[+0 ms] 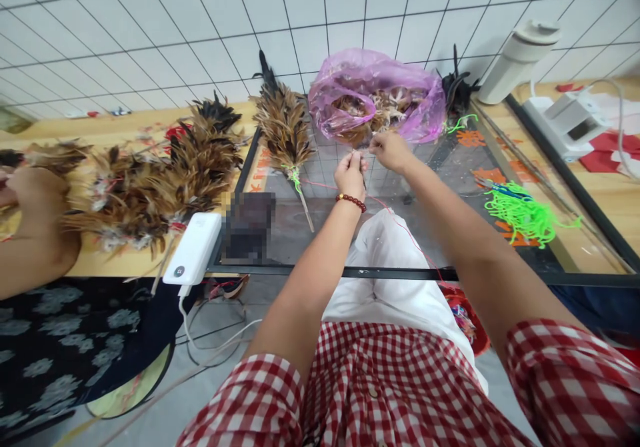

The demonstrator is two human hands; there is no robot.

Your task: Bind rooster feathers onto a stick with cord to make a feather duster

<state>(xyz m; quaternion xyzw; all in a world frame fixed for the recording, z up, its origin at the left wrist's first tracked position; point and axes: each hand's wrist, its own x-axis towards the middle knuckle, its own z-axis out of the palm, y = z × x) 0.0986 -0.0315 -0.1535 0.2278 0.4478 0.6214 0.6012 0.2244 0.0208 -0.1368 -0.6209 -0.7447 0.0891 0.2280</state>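
From where I stand, a wall of glossy white square tiles with thin dark grout lines (150,27) rises right behind a long, pale yellow wood-grain table (50,127). Set on the tabletop is a clear glass panel in a black frame (390,273), its surface mirroring the tile grid, with orange-red lettering (473,138) showing along the sides. Below lies a smooth grey floor (195,410). The light falls bright and even, whitening the tiles.
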